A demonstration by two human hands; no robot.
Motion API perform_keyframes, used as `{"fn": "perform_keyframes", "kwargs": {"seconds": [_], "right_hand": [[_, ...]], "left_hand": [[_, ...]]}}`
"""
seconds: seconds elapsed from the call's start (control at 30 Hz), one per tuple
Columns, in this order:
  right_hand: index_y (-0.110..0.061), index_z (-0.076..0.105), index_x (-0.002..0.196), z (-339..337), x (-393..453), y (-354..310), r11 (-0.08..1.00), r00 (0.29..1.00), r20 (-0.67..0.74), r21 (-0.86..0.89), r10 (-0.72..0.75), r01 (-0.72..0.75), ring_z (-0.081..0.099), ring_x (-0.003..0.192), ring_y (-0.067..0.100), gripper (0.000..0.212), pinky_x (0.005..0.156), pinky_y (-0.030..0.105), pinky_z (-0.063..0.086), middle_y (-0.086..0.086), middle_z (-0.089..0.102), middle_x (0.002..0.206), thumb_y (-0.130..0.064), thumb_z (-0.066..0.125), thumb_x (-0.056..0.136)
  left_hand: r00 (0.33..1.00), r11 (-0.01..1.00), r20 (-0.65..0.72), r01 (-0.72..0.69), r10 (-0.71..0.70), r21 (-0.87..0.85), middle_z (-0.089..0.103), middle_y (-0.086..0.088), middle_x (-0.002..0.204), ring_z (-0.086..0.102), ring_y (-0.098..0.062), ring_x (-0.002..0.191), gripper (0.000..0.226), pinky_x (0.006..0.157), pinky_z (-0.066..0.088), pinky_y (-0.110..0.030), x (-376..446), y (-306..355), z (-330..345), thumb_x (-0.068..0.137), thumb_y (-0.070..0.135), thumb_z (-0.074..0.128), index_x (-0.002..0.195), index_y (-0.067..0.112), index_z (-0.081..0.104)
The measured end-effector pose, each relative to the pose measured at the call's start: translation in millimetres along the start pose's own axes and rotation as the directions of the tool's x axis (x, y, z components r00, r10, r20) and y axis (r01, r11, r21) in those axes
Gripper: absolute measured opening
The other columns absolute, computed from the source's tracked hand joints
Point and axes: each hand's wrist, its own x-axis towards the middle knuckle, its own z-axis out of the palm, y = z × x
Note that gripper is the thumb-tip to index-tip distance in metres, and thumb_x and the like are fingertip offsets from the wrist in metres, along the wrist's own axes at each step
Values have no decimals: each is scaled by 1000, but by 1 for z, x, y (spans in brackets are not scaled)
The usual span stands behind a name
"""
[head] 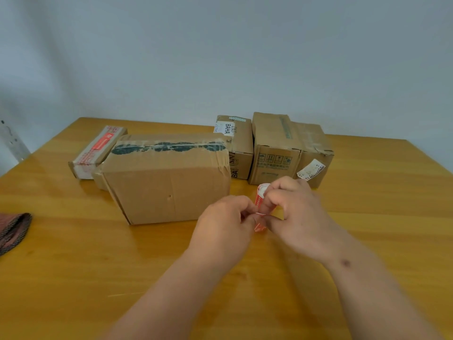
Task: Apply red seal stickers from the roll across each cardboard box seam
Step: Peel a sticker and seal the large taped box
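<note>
Cardboard boxes fill mid-frame, the big box [166,177] unsealed. Right of centre, your right hand [296,212] curls round the sticker roll [261,196]; your left hand [225,220] pinches its flimsy sticker [259,227]. Peel by the edge, likely curling.

cloth [13,230] cut off left, box labels [310,171] unreadable

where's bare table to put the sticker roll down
Bare wooden table lies near left, between the big box and the dark cloth, and at right beyond the right hand. The back row by the labelled box is crowded.
</note>
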Motion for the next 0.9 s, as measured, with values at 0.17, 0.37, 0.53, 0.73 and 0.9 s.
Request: {"fn": "perform_keyframes", "kwargs": {"seconds": [0.17,0.37,0.53,0.73,0.9], "right_hand": [[-42,55,68,-6,3,7,1000,1000,-4,3,25,-25,34,104,9,26,91,31,21,-18,49,100,-30,76,76],[-38,58,71,-6,7,8,999,999,10,-34,-34,34,32,105,7,22,99,33,18,-18,48,100,-27,75,77],[-34,65,82,-6,8,7,992,997,17,-94,-77,78,27,105,4,8,97,28,14,-20,43,100,-31,72,80],[-31,65,78,-5,11,7,983,994,14,-150,-107,108,30,106,7,11,96,30,14,-19,45,96,-38,73,77],[-29,65,75,-6,12,7,978,992,15,-161,-129,130,33,107,9,12,95,30,12,-18,48,95,-37,74,77]], "left_hand": [[997,989,27,79,-76,-129,60,16,62,53,2,59,19,51,41,-12,4,-8,1,91,27,63,73,30,62],[995,985,75,77,-66,-157,64,17,69,56,3,64,10,54,44,-11,8,-7,0,89,33,65,80,34,66],[994,994,97,67,-58,-89,66,7,69,56,-6,60,19,57,50,-29,11,-5,0,95,31,58,77,31,66],[993,999,114,45,-44,-13,56,8,59,46,-4,51,28,48,40,-23,12,-4,-3,96,28,56,68,32,60],[997,998,79,9,-15,67,53,10,60,48,-5,56,27,49,34,-18,12,-1,-6,95,27,56,69,31,57]]}}
